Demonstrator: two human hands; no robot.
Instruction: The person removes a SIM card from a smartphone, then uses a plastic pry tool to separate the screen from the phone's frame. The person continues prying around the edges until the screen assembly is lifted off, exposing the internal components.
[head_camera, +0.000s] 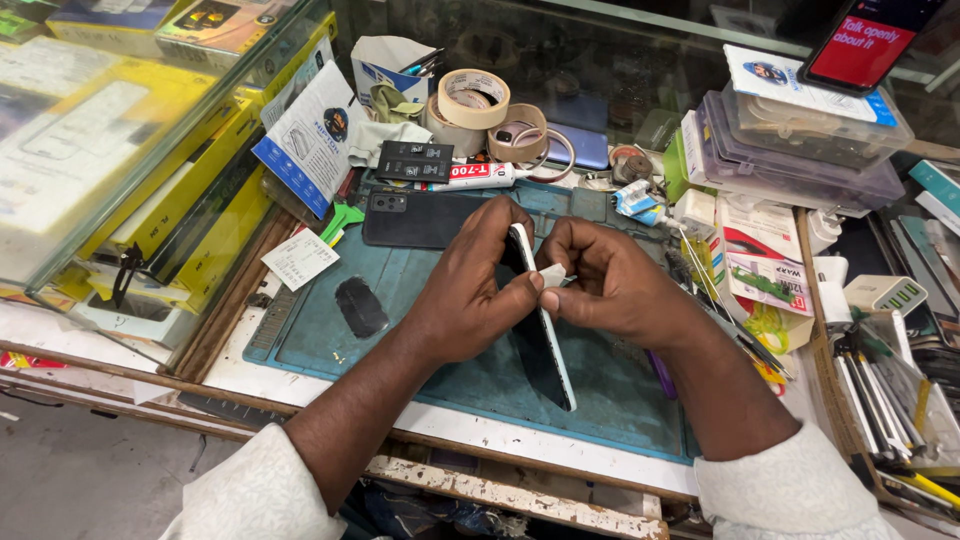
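A: What is the left hand (468, 290) doing?

B: It is gripping a phone (540, 320) held on edge above the blue mat (420, 300), thumb on the near side and fingers curled round the top. The dark screen is facing left; the white rim is facing the right hand.

A: And the right hand (610, 285)?

B: It is pinching a small white tab (553, 274) between thumb and forefinger, pressed against the rim of the phone about a third of the way down. The two thumbs are almost touching there.

A: Where is the phone lying relative to the bench?

B: It is being held tilted over the middle of the mat, top end towards the back, bottom end towards the near edge. Whether the bottom end is resting on the mat cannot be told.

A: What is lying around it?

B: A second, dark phone (420, 218) is lying flat just behind the hands. A glue tube (480, 174) is lying behind that, with tape rolls (475, 98) farther back. A dark oval piece (360, 305) is sitting on the mat to the left, well apart from the hands. Clear plastic boxes (800, 140) are stacked at the right rear.
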